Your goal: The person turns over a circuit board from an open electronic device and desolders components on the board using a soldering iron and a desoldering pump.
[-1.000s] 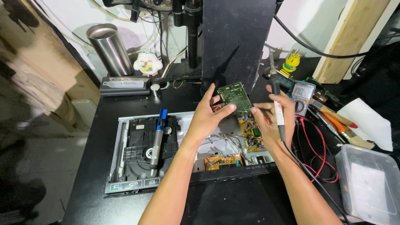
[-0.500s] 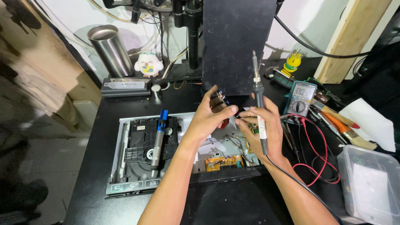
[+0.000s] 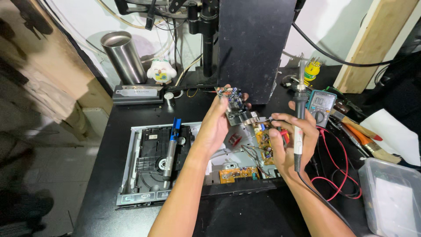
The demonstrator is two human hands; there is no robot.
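— What's the surface?
— A black tabletop against a white wall; a steel cup stands far left, a clear bin is cut off near right.

— Anything hard to read?
— The opened player is partly hidden by both arms.

— The hands?
— Left hand fingers closed on a small circuit board raised over the player. Right hand wrapped around a soldering iron, upright, beside the meter.

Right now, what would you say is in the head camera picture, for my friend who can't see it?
A person's left hand holds up a small circuit board while the right hand grips a soldering iron, tip up. Below them on a black table lies an opened disc player, with a multimeter to the right.
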